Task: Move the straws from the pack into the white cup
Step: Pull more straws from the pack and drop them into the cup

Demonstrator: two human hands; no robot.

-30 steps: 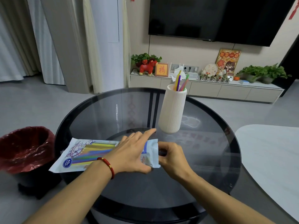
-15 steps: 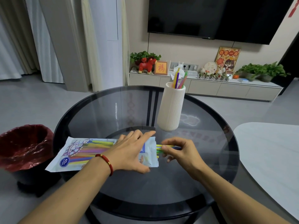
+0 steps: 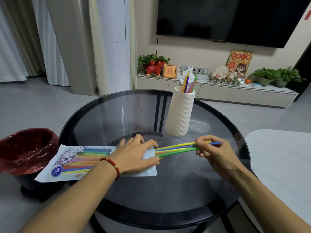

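A flat white pack [image 3: 70,163] of coloured straws lies on the round dark glass table [image 3: 168,190], its open end to the right. My left hand [image 3: 134,153] presses flat on the pack near that open end. My right hand [image 3: 213,150] pinches a small bundle of yellow, blue and green straws [image 3: 176,147], drawn most of the way out of the pack to the right. The tall ribbed white cup [image 3: 180,113] stands upright behind the hands, with several straws [image 3: 187,83] sticking out of its top.
A bin lined with a red bag [image 3: 25,148] stands on the floor left of the table, partly under the pack's end. A white table edge [image 3: 282,157] lies to the right. A TV cabinet with plants and ornaments runs along the far wall.
My right hand has pulled the bundle of straws far out of the pack to the right. My left hand has stayed pressed on the pack. The camera has tilted slightly.
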